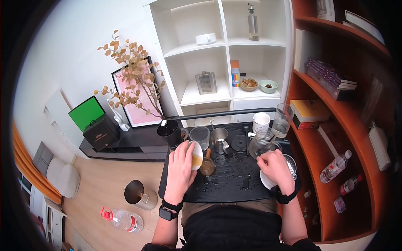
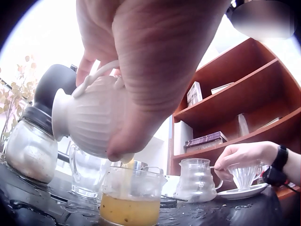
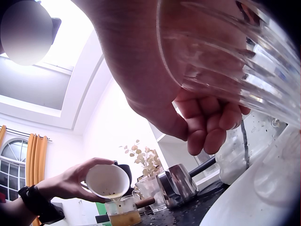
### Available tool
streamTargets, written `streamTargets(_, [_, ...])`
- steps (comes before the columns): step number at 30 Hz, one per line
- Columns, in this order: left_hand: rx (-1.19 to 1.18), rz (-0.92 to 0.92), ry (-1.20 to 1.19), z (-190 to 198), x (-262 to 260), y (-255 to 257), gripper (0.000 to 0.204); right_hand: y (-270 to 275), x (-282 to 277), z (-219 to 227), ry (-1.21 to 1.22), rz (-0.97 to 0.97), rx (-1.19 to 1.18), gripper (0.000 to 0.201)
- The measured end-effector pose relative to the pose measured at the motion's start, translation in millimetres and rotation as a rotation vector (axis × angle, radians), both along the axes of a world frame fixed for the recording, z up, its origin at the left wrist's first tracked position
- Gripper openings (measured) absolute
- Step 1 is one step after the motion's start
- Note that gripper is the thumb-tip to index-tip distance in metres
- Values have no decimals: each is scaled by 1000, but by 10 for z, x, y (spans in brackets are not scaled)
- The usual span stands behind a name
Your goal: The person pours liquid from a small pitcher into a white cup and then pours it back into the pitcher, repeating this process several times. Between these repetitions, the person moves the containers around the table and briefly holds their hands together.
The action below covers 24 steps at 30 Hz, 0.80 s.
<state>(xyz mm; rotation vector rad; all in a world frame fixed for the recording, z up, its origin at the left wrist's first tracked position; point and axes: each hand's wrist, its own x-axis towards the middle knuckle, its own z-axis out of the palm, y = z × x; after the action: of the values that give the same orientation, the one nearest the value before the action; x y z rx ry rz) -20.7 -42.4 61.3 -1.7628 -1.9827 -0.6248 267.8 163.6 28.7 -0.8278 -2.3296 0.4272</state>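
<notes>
My left hand [image 1: 181, 167] grips a white ribbed cup [image 2: 96, 115] with a twisted handle. The cup is tipped over a small glass pot with a wooden handle [image 1: 207, 168], and a yellowish stream runs from its rim. Cloudy yellow liquid with dark specks [image 2: 129, 210] stands in the pot; specks also cling inside the cup's mouth [image 3: 108, 181]. At the right, my right hand [image 1: 276, 167] hangs with loosely curled fingers and holds nothing visible. It is right beside the handle of a glass server [image 2: 194, 181] and a ribbed glass dripper [image 2: 244, 175] on a white saucer [image 2: 242, 192].
The wet black table [image 1: 228, 184] also bears a metal pitcher [image 1: 219, 144], a clear glass cup [image 1: 199, 136], a white mug [image 1: 261, 121], a tall glass [image 1: 282, 121] and a black-topped jar [image 1: 168, 130]. A metal bin [image 1: 140, 195] and large bottle [image 1: 125, 220] are on the floor.
</notes>
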Motion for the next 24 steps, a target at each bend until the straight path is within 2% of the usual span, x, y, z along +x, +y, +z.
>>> streamTargets(17, [-71, 13, 165, 30, 29, 47, 119, 11, 4, -24, 11, 4, -20, 35])
streamTargets(19, [-119, 34, 246, 40, 19, 43, 111, 18, 5, -30, 2, 6, -21, 35])
streamTargets(24, [-108, 14, 217, 58, 35, 48, 112, 10, 4, -15, -2, 4, -30, 35])
